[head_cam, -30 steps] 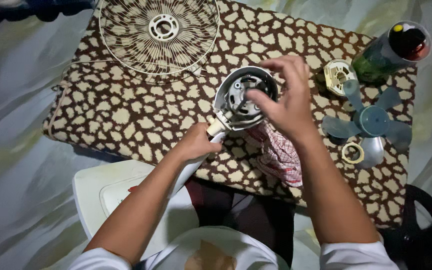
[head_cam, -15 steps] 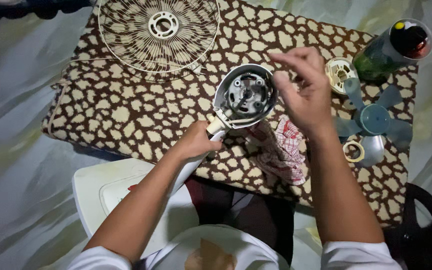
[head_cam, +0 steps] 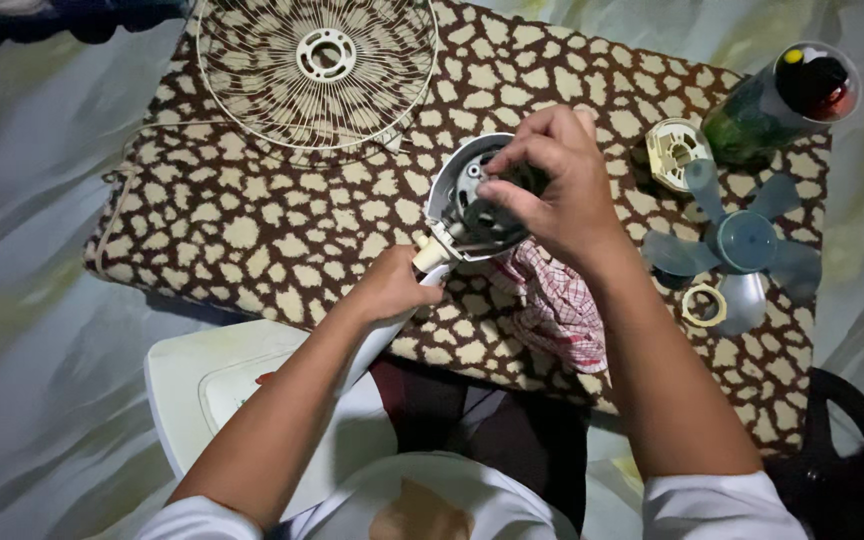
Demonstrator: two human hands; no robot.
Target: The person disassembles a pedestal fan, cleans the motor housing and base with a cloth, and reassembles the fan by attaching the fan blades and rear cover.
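The fan motor (head_cam: 482, 195) sits mid-frame over the spotted mat (head_cam: 232, 230). The left hand (head_cam: 392, 288) clenches its neck at 7 o'clock; right hand (head_cam: 552, 180) fingers pinch inside. A loosened grip could tip it onto the checked cloth (head_cam: 557, 310).

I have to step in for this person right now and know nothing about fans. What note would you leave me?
Left hand grips the neck of the fan motor housing, holding it up over the spotted mat.
Right hand has its fingers at the housing's open front.
Done: wire grille, blue blade and ring nut lie off on the mat.
Left: motor still inside the housing. Checked cloth lies beneath.
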